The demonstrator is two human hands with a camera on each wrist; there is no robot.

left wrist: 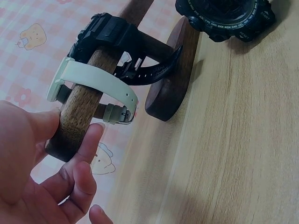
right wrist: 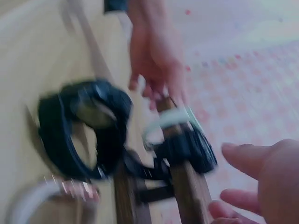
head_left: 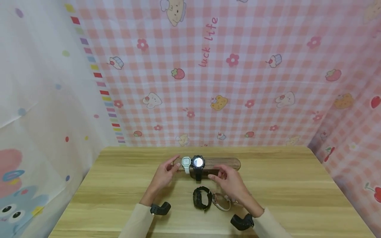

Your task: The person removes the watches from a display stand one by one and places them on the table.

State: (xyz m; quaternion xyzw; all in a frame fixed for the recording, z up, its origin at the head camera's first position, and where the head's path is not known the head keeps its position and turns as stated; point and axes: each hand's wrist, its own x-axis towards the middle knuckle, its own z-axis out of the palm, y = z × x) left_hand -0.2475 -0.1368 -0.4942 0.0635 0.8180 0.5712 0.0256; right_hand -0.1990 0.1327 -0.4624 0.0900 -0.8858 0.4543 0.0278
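Observation:
A dark wooden watch stand [head_left: 221, 162] with a rounded bar and a base stands on the table. A white watch [head_left: 186, 161] and, right beside it, a black watch [head_left: 198, 162] are strapped round the bar toward its left end. My left hand [head_left: 164, 173] pinches that end between thumb and fingers, as the left wrist view shows. Over the stand's right half hovers my right hand [head_left: 232, 181], its fingers spread and nothing held. In front lie a second black watch [head_left: 196, 199] and a watch with a slim pale strap [head_left: 221, 209], partly by the right forearm.
The wooden table [head_left: 119, 185] meets a pink checked cloth [head_left: 256, 119] behind the stand. White cloth [head_left: 44, 109] hangs at the left. Each wrist wears a black camera [head_left: 160, 209].

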